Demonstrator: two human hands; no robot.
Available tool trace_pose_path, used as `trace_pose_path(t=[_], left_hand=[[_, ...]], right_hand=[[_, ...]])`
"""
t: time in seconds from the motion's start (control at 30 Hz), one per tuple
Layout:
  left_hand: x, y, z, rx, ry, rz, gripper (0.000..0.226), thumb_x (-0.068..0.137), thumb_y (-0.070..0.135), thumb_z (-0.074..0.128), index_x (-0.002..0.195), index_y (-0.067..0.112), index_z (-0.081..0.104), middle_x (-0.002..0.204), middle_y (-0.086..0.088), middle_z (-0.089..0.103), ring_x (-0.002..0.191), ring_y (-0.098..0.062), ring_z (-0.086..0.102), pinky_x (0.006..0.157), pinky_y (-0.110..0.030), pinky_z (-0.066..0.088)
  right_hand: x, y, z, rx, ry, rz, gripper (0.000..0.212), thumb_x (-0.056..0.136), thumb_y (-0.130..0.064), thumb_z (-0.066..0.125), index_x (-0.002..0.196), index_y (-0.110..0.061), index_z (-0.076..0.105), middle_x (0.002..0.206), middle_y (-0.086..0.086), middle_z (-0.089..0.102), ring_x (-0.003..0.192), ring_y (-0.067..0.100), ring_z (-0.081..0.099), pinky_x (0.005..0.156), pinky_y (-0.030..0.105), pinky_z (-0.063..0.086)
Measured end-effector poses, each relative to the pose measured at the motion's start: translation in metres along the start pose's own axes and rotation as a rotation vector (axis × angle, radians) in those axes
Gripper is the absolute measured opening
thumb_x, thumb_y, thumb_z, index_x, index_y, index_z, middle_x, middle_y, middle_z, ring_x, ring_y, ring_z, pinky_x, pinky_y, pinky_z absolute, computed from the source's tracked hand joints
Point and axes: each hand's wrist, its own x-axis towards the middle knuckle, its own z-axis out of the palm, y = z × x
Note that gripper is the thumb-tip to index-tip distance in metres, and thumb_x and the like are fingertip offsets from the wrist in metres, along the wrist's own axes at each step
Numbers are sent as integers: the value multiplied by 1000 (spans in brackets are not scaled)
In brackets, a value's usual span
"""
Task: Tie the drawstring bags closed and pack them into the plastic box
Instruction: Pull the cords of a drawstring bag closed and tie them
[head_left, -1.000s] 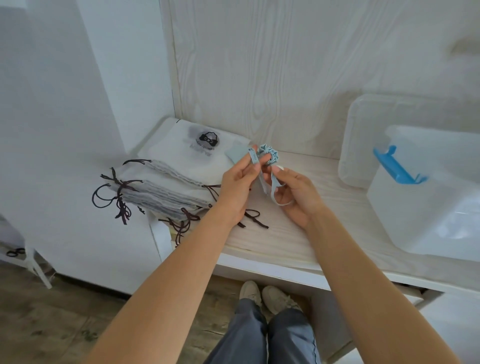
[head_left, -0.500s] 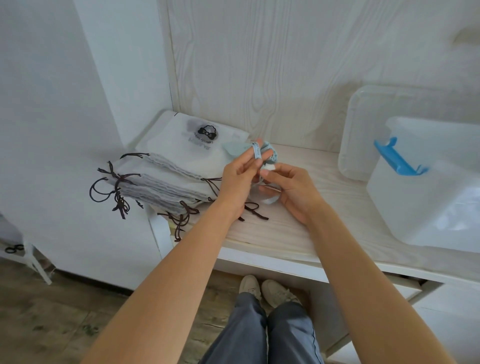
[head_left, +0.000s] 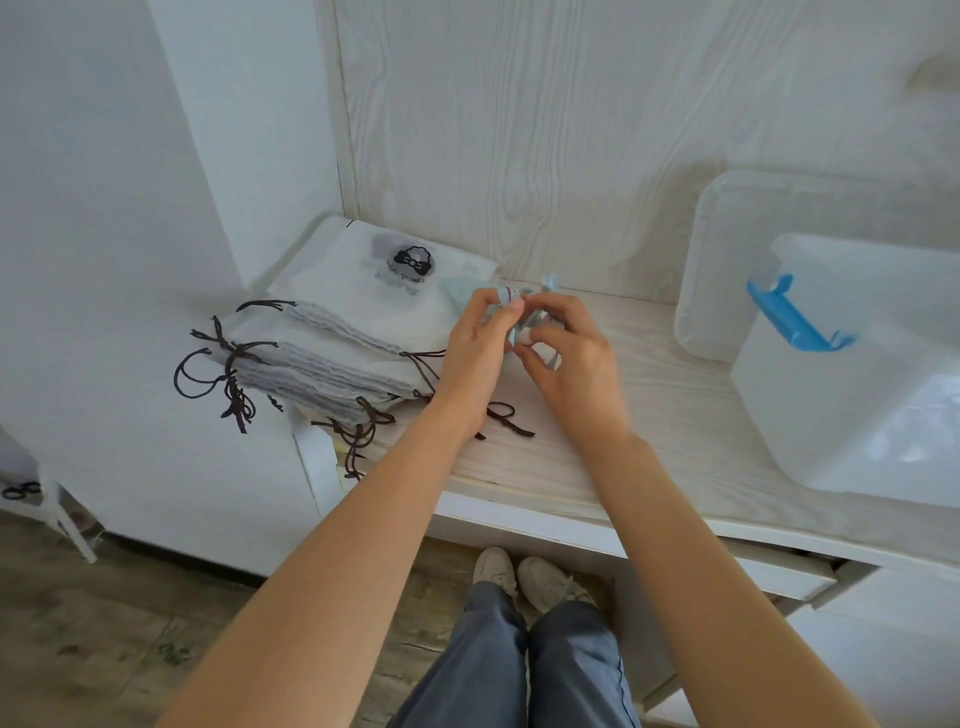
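Both hands work at the middle of the surface (head_left: 649, 415). The left hand (head_left: 480, 348) pinches a pale blue ribbon (head_left: 506, 295) between thumb and fingertips. The right hand (head_left: 574, 358) has its fingers curled around the same ribbon, close to the gathered mouth of a small blue bag (head_left: 457, 291), which is mostly hidden behind the hands.

Risks from here:
- The ribbon is thin and looks slick; if either pinch slackens during knotting, the loop is likely to slip and the mouth may reopen.
- The brown cords (head_left: 509, 418) of the white bag stack (head_left: 337, 353) trail beneath the left wrist and could snag.

The plastic box (head_left: 852, 395) with its blue latch (head_left: 789, 317) stands to the right, well apart.

Printing: the top white bag bears a black bow emblem (head_left: 413, 259) with curved lettering, too small to read.
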Motion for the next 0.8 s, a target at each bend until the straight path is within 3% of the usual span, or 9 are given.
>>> trace_pose_path(t=[0.17, 0.3, 0.4, 0.5, 0.63, 0.7, 0.8], left_hand=[[-2, 2, -1, -37, 8, -27, 16, 94, 14, 49, 78, 16, 48, 72, 6, 59, 59, 1, 54, 58, -12, 42], [-1, 4, -2, 80, -62, -89, 28, 93, 17, 48, 67, 18, 55, 69, 5, 57, 64, -3, 51, 63, -17, 39], [-1, 13, -3, 207, -119, -101, 27, 93, 19, 49, 70, 20, 63, 62, 15, 61, 62, 2, 55, 63, -13, 41], [6, 25, -12, 294, -138, -124, 22, 88, 14, 51, 87, 8, 72, 77, 1, 70, 72, -12, 59, 65, -19, 48], [17, 40, -20, 605, -216, -56, 25, 84, 5, 47, 89, -11, 66, 92, -23, 69, 71, -18, 67, 70, -27, 58], [22, 48, -19, 831, -277, 31, 26, 85, 2, 43, 78, -4, 67, 82, -21, 69, 67, -19, 67, 67, -30, 57], [26, 55, -17, 1086, -306, 186, 26, 82, 0, 42, 68, 8, 63, 64, -14, 53, 55, -19, 49, 58, -29, 41]], right_hand=[[0, 1, 3, 22, -22, 22, 3, 74, 0, 71, 77, 0, 70, 115, 19, 58, 97, 7, 53, 89, -1, 34], [-2, 2, 2, 23, -60, 54, 5, 73, -1, 70, 78, 0, 72, 118, 19, 59, 99, 9, 53, 91, -1, 32], [-2, 2, 1, 33, -70, 53, 5, 73, -1, 69, 77, 0, 72, 118, 19, 59, 99, 14, 55, 92, 0, 33], [-2, 5, 1, 46, -58, 60, 5, 74, -6, 69, 76, -1, 70, 117, 19, 60, 100, 14, 55, 93, 1, 34], [-1, 7, 0, 45, -76, 71, 4, 72, -2, 73, 74, -1, 70, 116, 17, 61, 96, 12, 56, 90, -1, 34], [0, 6, 0, 44, -75, 68, 5, 72, 1, 73, 75, -2, 70, 117, 17, 61, 94, 11, 57, 89, -2, 34], [1, 4, -2, 32, -60, 97, 6, 73, 2, 73, 73, -1, 68, 119, 17, 60, 84, 10, 58, 84, -5, 32]])
